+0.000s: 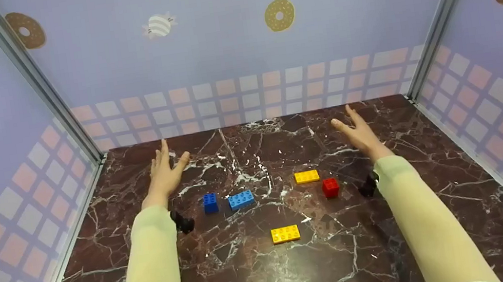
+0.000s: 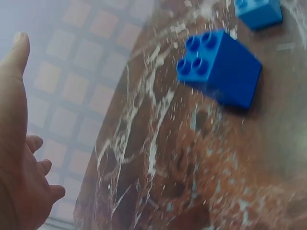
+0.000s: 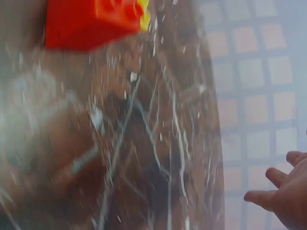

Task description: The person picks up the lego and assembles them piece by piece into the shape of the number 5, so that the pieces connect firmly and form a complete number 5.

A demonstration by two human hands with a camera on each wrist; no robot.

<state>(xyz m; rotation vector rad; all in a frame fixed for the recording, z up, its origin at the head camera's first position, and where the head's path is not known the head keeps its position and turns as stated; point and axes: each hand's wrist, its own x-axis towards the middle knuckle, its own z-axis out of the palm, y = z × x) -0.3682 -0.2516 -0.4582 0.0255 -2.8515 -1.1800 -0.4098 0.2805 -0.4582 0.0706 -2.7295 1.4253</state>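
My left hand [image 1: 164, 178] is held over the table's left side with fingers extended and the thumb apart, holding nothing. Nearest to it stands a tall dark blue toy brick [image 1: 210, 203], also large in the left wrist view. Just right of that lies a light blue brick [image 1: 240, 200] with two rows of studs. On the other side my right hand [image 1: 360, 134] reaches forward, fingers spread and nothing in it. A red brick [image 1: 330, 188] stands closest to that hand, beside a flat yellow brick [image 1: 307, 177]. Another yellow brick [image 1: 285, 234] lies nearer to me.
The bricks rest on a dark red marbled tabletop [image 1: 246, 279] with white veins. Lilac panels [image 1: 227, 41] with printed doughnuts, sweets and checks enclose it at the back and both sides. Metal posts [image 1: 441, 21] mark the back corners. A small black wrist camera [image 1: 184, 222] sits by the left cuff.
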